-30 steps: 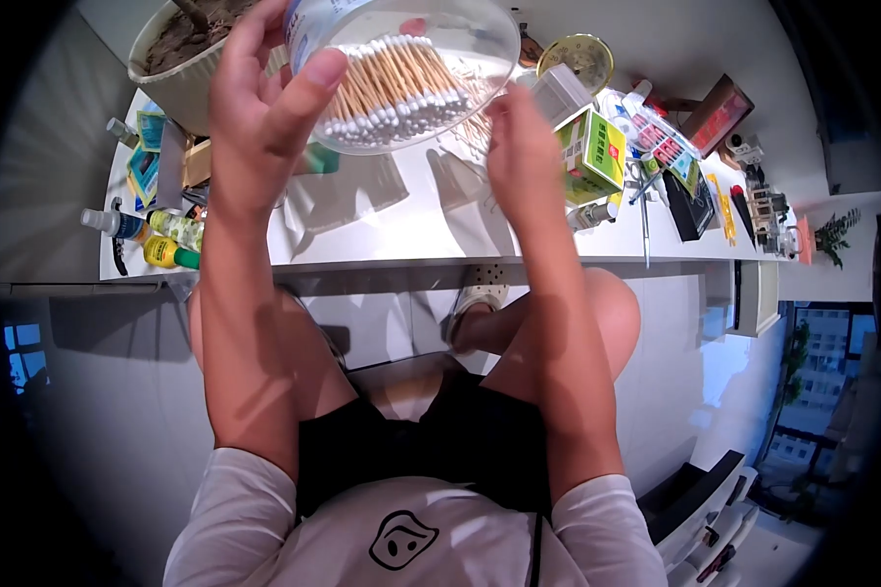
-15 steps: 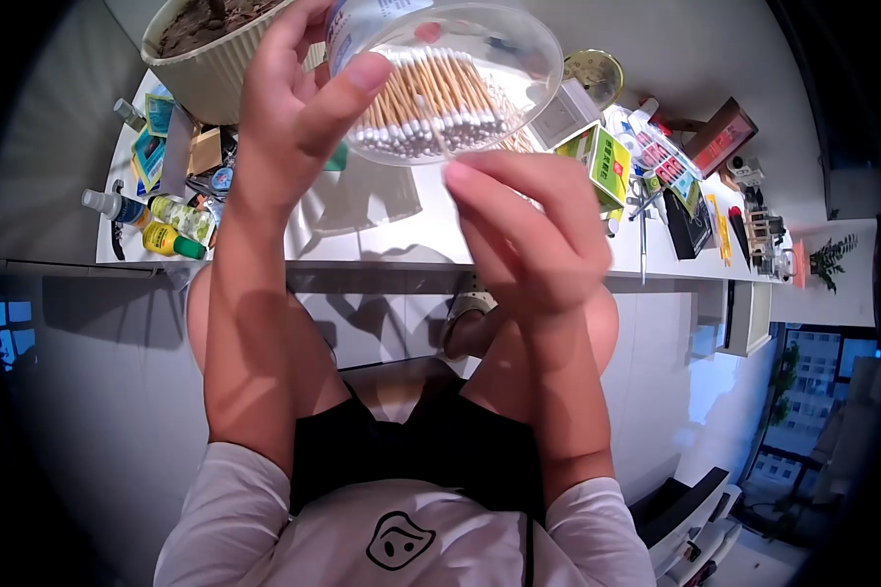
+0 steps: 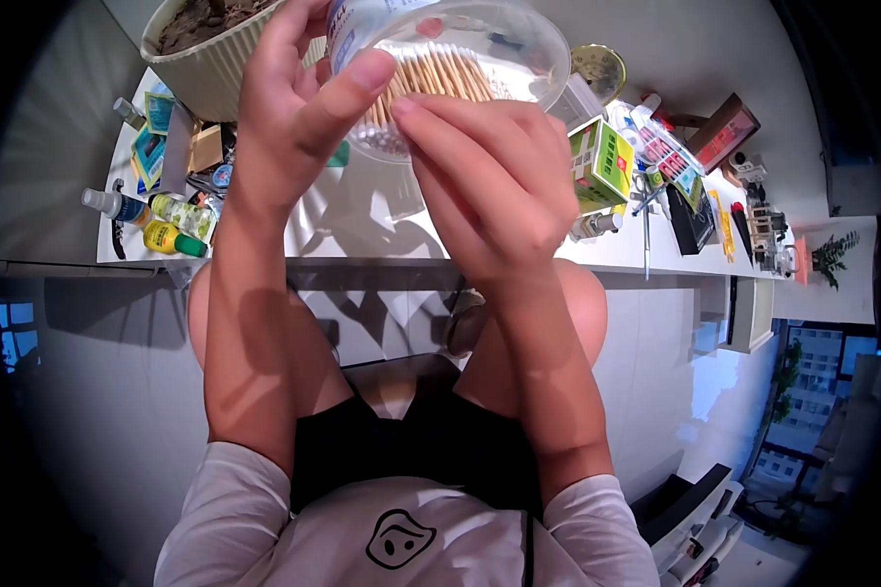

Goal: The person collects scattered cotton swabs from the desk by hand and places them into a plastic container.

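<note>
The left hand (image 3: 284,127) is gripping a clear round container (image 3: 554,54), its thumb pressing near the rim and its fingers wrapping around the labelled wall. The container is tilting its mouth toward the wearer and is being held above the white table (image 3: 362,235), in front of the ribbed plant pot (image 3: 201,83). Inside it, a bundle of cotton swabs (image 3: 452,76) is lying side by side, the wooden sticks showing between white tips. The right hand (image 3: 499,181) is reaching across the mouth from the other side, its bent fingers converging on the swabs and covering the lower part of the bundle. The contact between its fingertips is being hidden by the hand itself, so whether they are clamping on a swab or standing apart cannot be told. A green-and-white box (image 3: 602,161) is standing on the table just beyond the right hand. A yellow bottle (image 3: 164,238) with a green cap is lying at the table's front edge, beyond the left forearm (image 3: 240,323).
</note>
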{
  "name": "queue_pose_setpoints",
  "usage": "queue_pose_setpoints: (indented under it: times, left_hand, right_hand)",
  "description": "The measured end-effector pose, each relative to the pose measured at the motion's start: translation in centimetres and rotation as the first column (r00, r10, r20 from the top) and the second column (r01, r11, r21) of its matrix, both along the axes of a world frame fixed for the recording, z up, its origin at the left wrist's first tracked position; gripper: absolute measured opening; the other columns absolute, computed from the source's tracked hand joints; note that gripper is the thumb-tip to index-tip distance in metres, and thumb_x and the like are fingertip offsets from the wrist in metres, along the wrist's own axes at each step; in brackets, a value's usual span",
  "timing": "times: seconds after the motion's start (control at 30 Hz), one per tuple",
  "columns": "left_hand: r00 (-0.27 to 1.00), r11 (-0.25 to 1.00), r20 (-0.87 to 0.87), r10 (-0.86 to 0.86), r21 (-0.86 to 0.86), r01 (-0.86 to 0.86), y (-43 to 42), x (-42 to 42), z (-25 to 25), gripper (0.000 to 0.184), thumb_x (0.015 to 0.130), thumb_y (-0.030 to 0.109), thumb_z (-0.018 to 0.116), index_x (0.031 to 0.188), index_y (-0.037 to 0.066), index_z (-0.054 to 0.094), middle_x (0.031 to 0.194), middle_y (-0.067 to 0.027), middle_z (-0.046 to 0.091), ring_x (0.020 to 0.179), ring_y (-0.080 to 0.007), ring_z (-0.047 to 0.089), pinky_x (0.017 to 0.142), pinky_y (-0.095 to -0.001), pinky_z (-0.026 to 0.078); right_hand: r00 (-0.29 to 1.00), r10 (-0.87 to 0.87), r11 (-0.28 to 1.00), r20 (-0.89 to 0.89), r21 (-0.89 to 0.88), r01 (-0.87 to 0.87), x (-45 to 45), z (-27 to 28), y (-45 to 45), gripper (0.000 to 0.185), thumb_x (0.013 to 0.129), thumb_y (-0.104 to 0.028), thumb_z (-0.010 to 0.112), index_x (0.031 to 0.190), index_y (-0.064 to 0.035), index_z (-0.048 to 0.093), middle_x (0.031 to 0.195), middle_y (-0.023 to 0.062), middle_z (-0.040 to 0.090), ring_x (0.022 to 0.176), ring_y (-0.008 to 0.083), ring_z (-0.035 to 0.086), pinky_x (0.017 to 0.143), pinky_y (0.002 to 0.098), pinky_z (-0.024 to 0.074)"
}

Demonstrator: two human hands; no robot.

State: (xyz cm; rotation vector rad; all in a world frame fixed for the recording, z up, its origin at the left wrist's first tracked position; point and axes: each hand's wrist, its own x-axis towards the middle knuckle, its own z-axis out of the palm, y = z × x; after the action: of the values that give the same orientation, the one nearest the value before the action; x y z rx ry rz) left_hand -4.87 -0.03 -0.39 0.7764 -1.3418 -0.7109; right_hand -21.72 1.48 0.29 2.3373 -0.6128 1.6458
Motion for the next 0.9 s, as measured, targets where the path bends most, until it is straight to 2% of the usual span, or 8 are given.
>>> queue_pose_setpoints:
  times: [0.23, 0.47, 0.53, 0.67, 0.73, 0.9]
  left_hand:
    - [0.999, 1.0, -0.032, -0.006, 0.022, 0.006, 0.1, -0.1, -0.1, 0.083, 0.075, 0.047, 0.066, 0.132, -0.006, 0.038, 0.124, -0.0138, 0.049, 0.113, -0.0203, 0.048, 0.098, -0.0346, 0.038]
    - [1.0, 1.0, -0.022, -0.007, 0.013, 0.008, -0.1, 0.4, -0.3, 0.083, 0.075, 0.047, 0.066, 0.132, -0.006, 0.038, 0.124, -0.0148, 0.049, 0.113, -0.0209, 0.048, 0.099, -0.0348, 0.038]
    - [1.0, 1.0, -0.029, -0.009, 0.019, 0.01, -0.1, 0.3, -0.2, 0.083, 0.075, 0.047, 0.066, 0.132, -0.006, 0.038, 0.124, -0.0149, 0.048, 0.114, -0.021, 0.047, 0.099, -0.0348, 0.038]
    - [1.0, 1.0, -0.031, -0.005, 0.015, 0.005, -0.1, 0.1, -0.2, 0.086, 0.073, 0.049, 0.066, 0.132, -0.006, 0.038, 0.122, -0.0151, 0.049, 0.113, -0.0215, 0.048, 0.098, -0.0345, 0.038]
    - [0.999, 0.999, -0.037, -0.018, 0.041, 0.019, 0.1, 0.0, -0.2, 0.086, 0.073, 0.05, 0.066, 0.132, -0.006, 0.039, 0.121, -0.0152, 0.05, 0.112, -0.0215, 0.049, 0.098, -0.0343, 0.038]
    - [0.999, 0.999, -0.042, -0.028, 0.041, 0.029, 0.0, 0.0, -0.2, 0.086, 0.073, 0.05, 0.066, 0.132, -0.006, 0.039, 0.117, -0.0151, 0.051, 0.11, -0.0216, 0.051, 0.097, -0.0339, 0.039]
  right_hand:
    - [0.997, -0.076, 0.99, -0.035, 0.113, 0.079, 0.4, 0.0, 0.4, 0.023, 0.065, -0.008, 0.069, 0.089, -0.0086, 0.069, 0.088, -0.0017, 0.065, 0.079, 0.0183, 0.057, 0.075, 0.0306, 0.0368]
    - [0.997, -0.081, 0.982, 0.02, 0.173, 0.076, -2.5, 1.0, 0.0, 0.025, 0.067, -0.008, 0.07, 0.092, -0.0115, 0.069, 0.088, -0.0004, 0.065, 0.082, 0.0185, 0.056, 0.075, 0.0294, 0.0362]
    - [0.995, -0.102, 0.965, 0.014, 0.242, 0.096, -2.6, 1.1, 0.3, 0.025, 0.068, -0.011, 0.072, 0.092, -0.0134, 0.069, 0.084, -0.0009, 0.063, 0.08, 0.0183, 0.054, 0.072, 0.0297, 0.0349]
    - [0.995, -0.091, 0.959, -0.038, 0.266, 0.098, -2.6, 1.5, 0.4, 0.024, 0.067, -0.014, 0.075, 0.09, -0.0146, 0.069, 0.081, -0.0023, 0.06, 0.077, 0.0175, 0.052, 0.068, 0.0303, 0.0328]
    - [0.987, -0.13, 0.956, -0.1, 0.252, 0.151, -2.5, 1.8, 0.5, 0.026, 0.062, -0.009, 0.08, 0.086, -0.009, 0.07, 0.079, 0.0028, 0.062, 0.073, 0.0195, 0.055, 0.066, 0.0295, 0.0403]
    - [0.987, -0.135, 0.952, -0.091, 0.265, 0.154, -2.5, 1.8, 0.6, 0.024, 0.063, -0.008, 0.079, 0.085, -0.0092, 0.069, 0.078, 0.0023, 0.062, 0.073, 0.0192, 0.055, 0.065, 0.0295, 0.0395]
